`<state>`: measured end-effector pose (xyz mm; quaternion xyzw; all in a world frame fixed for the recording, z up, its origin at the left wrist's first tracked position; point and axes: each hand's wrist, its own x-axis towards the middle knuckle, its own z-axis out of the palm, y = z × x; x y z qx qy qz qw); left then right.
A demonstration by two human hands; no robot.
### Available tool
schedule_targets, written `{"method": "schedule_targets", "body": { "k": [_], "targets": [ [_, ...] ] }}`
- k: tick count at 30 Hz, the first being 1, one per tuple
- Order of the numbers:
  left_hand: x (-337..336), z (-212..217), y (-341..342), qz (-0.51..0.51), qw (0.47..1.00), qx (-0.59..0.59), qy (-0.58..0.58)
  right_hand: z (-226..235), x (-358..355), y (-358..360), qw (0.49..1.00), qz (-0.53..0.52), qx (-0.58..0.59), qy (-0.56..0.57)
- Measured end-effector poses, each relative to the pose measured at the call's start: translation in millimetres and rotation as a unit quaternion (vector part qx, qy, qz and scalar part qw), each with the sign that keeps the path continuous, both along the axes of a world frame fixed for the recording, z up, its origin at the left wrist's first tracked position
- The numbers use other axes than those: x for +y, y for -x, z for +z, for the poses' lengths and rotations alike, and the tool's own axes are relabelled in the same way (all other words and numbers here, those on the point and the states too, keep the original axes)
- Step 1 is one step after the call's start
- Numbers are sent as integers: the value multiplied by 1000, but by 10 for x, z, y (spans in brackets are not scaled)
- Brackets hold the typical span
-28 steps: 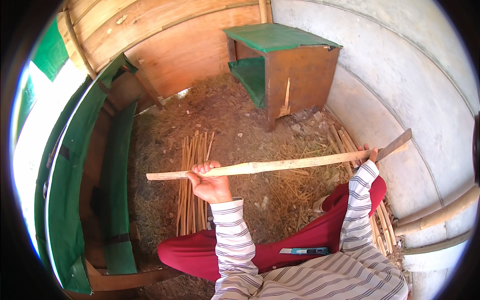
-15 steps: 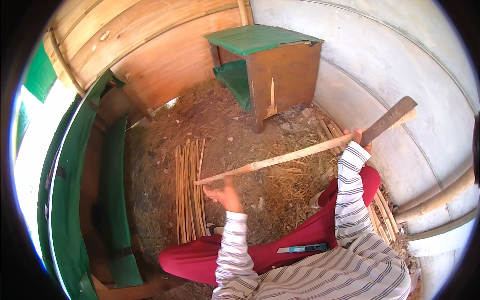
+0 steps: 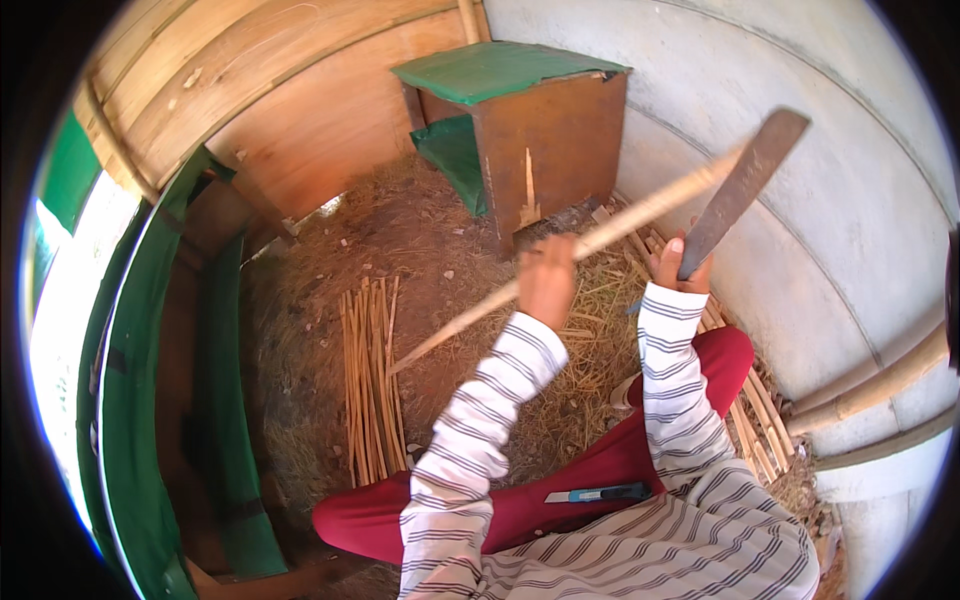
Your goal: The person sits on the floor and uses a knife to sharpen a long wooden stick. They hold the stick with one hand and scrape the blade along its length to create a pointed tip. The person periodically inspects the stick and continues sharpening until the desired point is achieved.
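Left hand (image 3: 548,280) fingers wrapped mid-stick (image 3: 600,238); long axis slants down-left to up-right. Right hand (image 3: 680,262) fingers clenched on blade (image 3: 742,190), just right of stick, nearer upper end.

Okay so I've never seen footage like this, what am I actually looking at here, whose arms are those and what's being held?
This is one round fisheye picture from a camera worn on a person's head, looking down, so the striped sleeves are the wearer's own arms. The left hand grips a long pale stick that slants up to the right. The right hand holds a flat dark blade, raised beside the stick. On the straw-strewn floor lies a bundle of thin cut sticks. A small blue utility knife rests on the red trousers. Behind stands a green-topped wooden cabinet.
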<state>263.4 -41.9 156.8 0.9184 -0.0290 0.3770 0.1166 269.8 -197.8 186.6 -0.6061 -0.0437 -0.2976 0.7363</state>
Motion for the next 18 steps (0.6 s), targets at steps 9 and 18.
{"method": "schedule_targets", "body": {
  "k": [9,18],
  "targets": [
    [1262,983,-75,-274,893,94,344,-289,-404,-193,985,87,121,87],
    [1169,975,-126,-409,780,60,469,-869,-273,-198,924,234,276,123]
  ]
}}
